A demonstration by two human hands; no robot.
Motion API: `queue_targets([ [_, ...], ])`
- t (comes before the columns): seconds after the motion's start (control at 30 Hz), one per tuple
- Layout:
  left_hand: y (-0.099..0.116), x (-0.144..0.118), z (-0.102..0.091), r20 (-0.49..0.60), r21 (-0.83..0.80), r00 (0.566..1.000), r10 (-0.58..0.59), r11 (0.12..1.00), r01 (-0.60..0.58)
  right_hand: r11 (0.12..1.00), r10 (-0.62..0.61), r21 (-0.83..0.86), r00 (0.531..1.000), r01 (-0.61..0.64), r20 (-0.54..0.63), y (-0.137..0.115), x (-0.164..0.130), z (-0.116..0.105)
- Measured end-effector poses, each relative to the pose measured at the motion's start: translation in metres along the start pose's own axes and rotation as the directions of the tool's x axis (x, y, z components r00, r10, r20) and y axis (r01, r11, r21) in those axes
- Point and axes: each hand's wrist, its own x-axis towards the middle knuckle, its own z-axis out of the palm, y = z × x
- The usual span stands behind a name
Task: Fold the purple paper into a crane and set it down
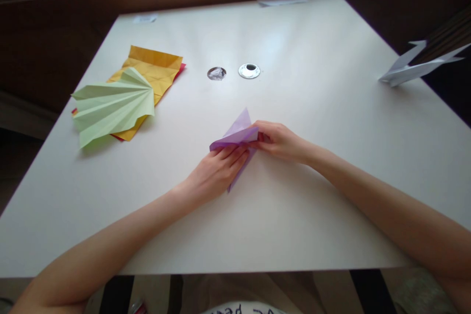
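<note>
The purple paper (237,133) is pressed flat under the left hand (217,170). Its right edge is pinched by the right hand (277,140), both forearms stretched over the table (294,206).

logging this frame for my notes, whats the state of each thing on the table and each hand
purple paper: folded, one flap raised, held by both hands
left hand: pressing flat on the purple paper
right hand: pinching the paper's right corner
green paper: pleated into a fan, lying on the yellow sheet
yellow sheet: creased, lying flat
white paper model: folded, at the table's right edge
</note>
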Motion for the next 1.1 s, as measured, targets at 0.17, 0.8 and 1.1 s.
queue_targets([
  [0.17,0.000,0.000,-0.001,0.026,-0.022,1.000,-0.013,1.000,0.013,0.999,0.041,0.013,0.999,-0.041,0.025,-0.002,0.000,0.000],
  [0.8,0.003,-0.002,0.001,-0.094,-0.037,0.994,-0.062,0.998,0.059,0.989,0.064,0.126,0.990,-0.080,0.123,-0.002,0.003,-0.006],
  [1.1,0.001,-0.003,-0.001,-0.259,-0.175,0.957,-0.133,0.981,0.088,0.988,0.148,-0.014,0.970,-0.154,-0.195,-0.010,-0.004,0.017],
])
